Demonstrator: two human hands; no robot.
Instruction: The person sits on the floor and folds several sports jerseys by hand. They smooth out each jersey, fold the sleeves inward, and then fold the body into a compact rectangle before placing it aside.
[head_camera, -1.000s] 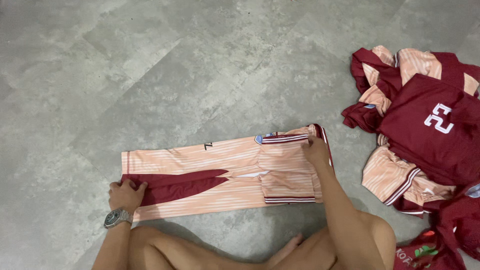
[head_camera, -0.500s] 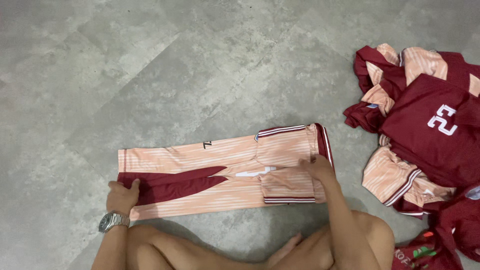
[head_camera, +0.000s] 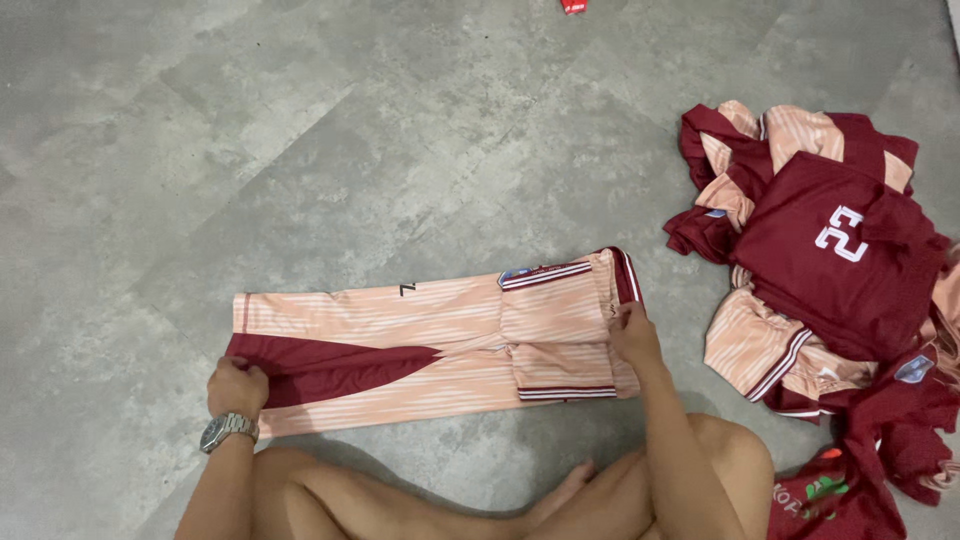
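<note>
**Head view: both hands on a folded jersey on the floor**

Head camera looks straight down at a peach-and-maroon striped jersey (head_camera: 400, 335) folded into a long band, lying flat on the grey floor (head_camera: 300, 130) just ahead of the person's crossed legs. Left hand (head_camera: 237, 385) sits at the band's 9 o'clock end, fingers curled and pinching the maroon edge of the cloth; a metal wristwatch (head_camera: 228, 431) shows on that wrist. Right hand (head_camera: 632, 333) is at the 3 o'clock end, fingers pressed together and gripping the fabric beside the folded sleeve and its maroon trim. Off at 3 o'clock from the jersey, well apart, lies a heap of jerseys (head_camera: 820, 250) in the same colours, a maroon one with a white number on top. A small red scrap (head_camera: 573, 6) lies on the floor at 12 o'clock.
</note>
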